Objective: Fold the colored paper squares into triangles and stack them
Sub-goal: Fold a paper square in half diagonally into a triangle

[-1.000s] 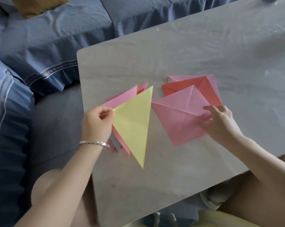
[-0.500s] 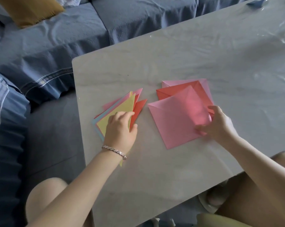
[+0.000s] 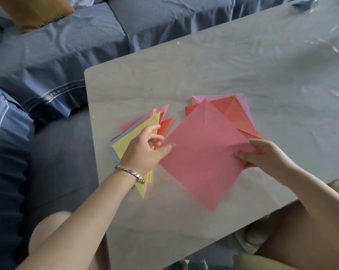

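A pink paper square [image 3: 201,152] is lifted off the table, tilted like a diamond. My right hand [image 3: 266,154] pinches its right corner. My left hand [image 3: 145,149] hovers over the stack of folded triangles [image 3: 133,137], yellow on top, with its fingers loosely spread and its fingertips at the pink square's left edge. Behind the lifted sheet lie a red square [image 3: 235,114] and a pale pink square [image 3: 219,97], both creased.
The grey table [image 3: 203,65] is covered with clear plastic film. A blue sofa [image 3: 57,55] with a mustard cushion [image 3: 32,10] lies beyond the table's left and far edges. My knees are under the near edge.
My left hand laid the yellow triangle on the stack and moved right toward the pink square. My right hand lifted that square off the pile and drew it nearer.
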Demonstrator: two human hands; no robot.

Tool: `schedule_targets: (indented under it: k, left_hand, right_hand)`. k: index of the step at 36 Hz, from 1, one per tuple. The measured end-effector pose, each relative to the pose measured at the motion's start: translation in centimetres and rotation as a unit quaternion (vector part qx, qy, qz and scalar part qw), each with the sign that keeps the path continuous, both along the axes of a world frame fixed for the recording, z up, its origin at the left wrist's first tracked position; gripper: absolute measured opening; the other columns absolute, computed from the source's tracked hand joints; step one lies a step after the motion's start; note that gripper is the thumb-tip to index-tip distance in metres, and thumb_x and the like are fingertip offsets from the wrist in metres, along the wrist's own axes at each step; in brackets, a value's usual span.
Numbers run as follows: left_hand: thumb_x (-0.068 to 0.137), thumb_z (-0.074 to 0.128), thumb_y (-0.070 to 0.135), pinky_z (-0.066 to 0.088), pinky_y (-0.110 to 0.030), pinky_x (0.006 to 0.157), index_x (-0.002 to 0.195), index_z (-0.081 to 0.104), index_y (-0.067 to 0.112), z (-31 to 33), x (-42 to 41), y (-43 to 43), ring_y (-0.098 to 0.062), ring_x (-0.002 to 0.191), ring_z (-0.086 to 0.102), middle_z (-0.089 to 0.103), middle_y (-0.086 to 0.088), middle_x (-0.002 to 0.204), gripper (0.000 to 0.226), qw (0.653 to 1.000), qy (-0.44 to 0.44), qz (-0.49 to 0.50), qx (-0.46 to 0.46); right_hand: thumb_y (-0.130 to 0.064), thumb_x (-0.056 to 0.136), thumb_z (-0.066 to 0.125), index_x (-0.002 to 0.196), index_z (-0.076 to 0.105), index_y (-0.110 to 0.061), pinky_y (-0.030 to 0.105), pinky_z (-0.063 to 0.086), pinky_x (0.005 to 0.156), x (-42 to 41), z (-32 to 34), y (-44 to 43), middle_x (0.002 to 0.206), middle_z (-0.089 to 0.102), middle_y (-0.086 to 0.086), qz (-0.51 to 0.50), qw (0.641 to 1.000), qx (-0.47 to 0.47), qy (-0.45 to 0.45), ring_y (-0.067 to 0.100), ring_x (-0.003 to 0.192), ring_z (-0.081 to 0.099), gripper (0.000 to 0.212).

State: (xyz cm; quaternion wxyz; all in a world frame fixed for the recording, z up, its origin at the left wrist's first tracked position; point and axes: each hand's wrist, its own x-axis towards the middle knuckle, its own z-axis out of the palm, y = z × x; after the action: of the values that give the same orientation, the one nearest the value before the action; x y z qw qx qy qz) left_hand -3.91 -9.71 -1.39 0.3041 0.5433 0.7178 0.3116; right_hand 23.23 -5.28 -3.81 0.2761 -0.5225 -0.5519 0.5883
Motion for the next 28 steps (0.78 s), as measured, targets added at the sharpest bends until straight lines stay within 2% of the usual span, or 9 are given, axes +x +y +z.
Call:
schedule_targets:
  k: [3, 6, 9, 11, 14, 16, 18, 25, 28]
  left_hand:
    - [0.077, 0.072, 0.029, 0.037, -0.007, 0.062, 0.109, 0.060, 0.024, 0.0, 0.2, -0.2, -0.003, 0.077, 0.054, 0.058, 0.011, 0.081, 0.035, 0.999, 0.028, -0.004, -0.036]
    - [0.080, 0.070, 0.018, 0.036, 0.002, 0.056, 0.099, 0.062, 0.016, -0.7, 0.1, -0.5, 0.003, 0.067, 0.051, 0.056, 0.011, 0.070, 0.020, 0.999, -0.008, 0.006, -0.049]
    - [0.083, 0.067, 0.015, 0.037, -0.001, 0.052, 0.085, 0.059, 0.017, -0.9, -0.5, -0.9, -0.001, 0.063, 0.051, 0.056, 0.009, 0.066, 0.009, 0.997, -0.032, 0.042, -0.056]
    - [0.084, 0.065, 0.014, 0.040, -0.009, 0.055, 0.077, 0.058, 0.020, -1.1, -1.3, -1.1, -0.010, 0.064, 0.054, 0.058, 0.004, 0.065, 0.012, 0.996, -0.033, 0.061, -0.055]
    - [0.086, 0.063, 0.014, 0.042, -0.020, 0.062, 0.077, 0.060, 0.018, -1.2, -2.1, -1.3, -0.017, 0.068, 0.057, 0.064, -0.004, 0.070, 0.010, 0.994, -0.041, 0.071, -0.070]
    - [0.086, 0.063, 0.014, 0.044, -0.022, 0.064, 0.083, 0.062, 0.015, -1.2, -2.2, -1.4, -0.018, 0.071, 0.059, 0.065, -0.007, 0.075, 0.003, 0.993, -0.051, 0.075, -0.081]
    - [0.085, 0.063, 0.014, 0.044, -0.021, 0.064, 0.087, 0.061, 0.014, -1.2, -2.2, -1.5, -0.017, 0.070, 0.059, 0.065, -0.005, 0.076, 0.003, 0.991, -0.063, 0.078, -0.092]
    - [0.085, 0.064, 0.012, 0.048, -0.024, 0.070, 0.095, 0.063, 0.007, -1.2, -1.9, -1.5, -0.017, 0.072, 0.060, 0.065, -0.005, 0.079, 0.012, 0.982, -0.122, 0.095, -0.110]
    - [0.085, 0.063, 0.016, 0.047, -0.024, 0.068, 0.093, 0.063, 0.010, -1.0, -1.8, -1.6, -0.017, 0.071, 0.059, 0.065, -0.007, 0.077, 0.010, 0.990, -0.073, 0.078, -0.097]
  right_hand:
    - [0.000, 0.080, 0.065, 0.093, 0.069, -0.009, 0.021, 0.056, 0.062, -0.7, 0.2, -0.4, 0.082, 0.071, 0.003, 0.043, 0.999, 0.003, -0.011, 0.011, 0.066, 0.067, 0.016]
    - [-0.004, 0.080, 0.067, 0.105, 0.062, -0.020, 0.013, 0.052, 0.065, -1.5, 0.0, -0.5, 0.087, 0.067, -0.007, 0.042, 0.997, 0.054, -0.047, -0.002, 0.066, 0.064, 0.031]
    - [-0.040, 0.078, 0.062, 0.131, 0.040, -0.030, 0.014, 0.045, 0.077, -1.6, -0.6, -1.0, 0.114, 0.053, -0.015, 0.053, 0.971, 0.185, -0.141, -0.004, 0.097, 0.054, 0.059]
    - [-0.058, 0.077, 0.057, 0.133, 0.034, -0.038, 0.023, 0.036, 0.095, -1.2, -1.0, -1.5, 0.131, 0.038, -0.014, 0.086, 0.935, 0.290, -0.183, 0.001, 0.121, 0.036, 0.064]
    - [-0.046, 0.075, 0.058, 0.133, 0.037, -0.031, 0.044, 0.026, 0.106, -0.8, -1.9, -1.8, 0.143, 0.029, 0.001, 0.180, 0.844, 0.453, -0.226, 0.019, 0.136, 0.023, 0.064]
    - [-0.041, 0.073, 0.065, 0.132, 0.040, -0.029, 0.048, 0.023, 0.107, -1.2, -2.3, -2.0, 0.146, 0.027, 0.007, 0.226, 0.791, 0.509, -0.253, 0.027, 0.137, 0.023, 0.066]
    - [-0.037, 0.071, 0.069, 0.130, 0.042, -0.031, 0.048, 0.022, 0.107, -1.9, -2.5, -2.5, 0.145, 0.028, 0.008, 0.241, 0.765, 0.540, -0.253, 0.029, 0.136, 0.024, 0.065]
    - [-0.033, 0.086, 0.056, 0.119, 0.055, -0.031, 0.041, 0.026, 0.109, -4.0, -2.4, -3.4, 0.138, 0.038, 0.006, 0.284, 0.758, 0.562, -0.168, 0.028, 0.132, 0.035, 0.032]
    - [-0.034, 0.091, 0.052, 0.105, 0.069, -0.023, 0.038, 0.036, 0.101, -4.1, -1.7, -3.4, 0.128, 0.052, 0.006, 0.290, 0.777, 0.540, -0.142, 0.023, 0.124, 0.046, 0.024]
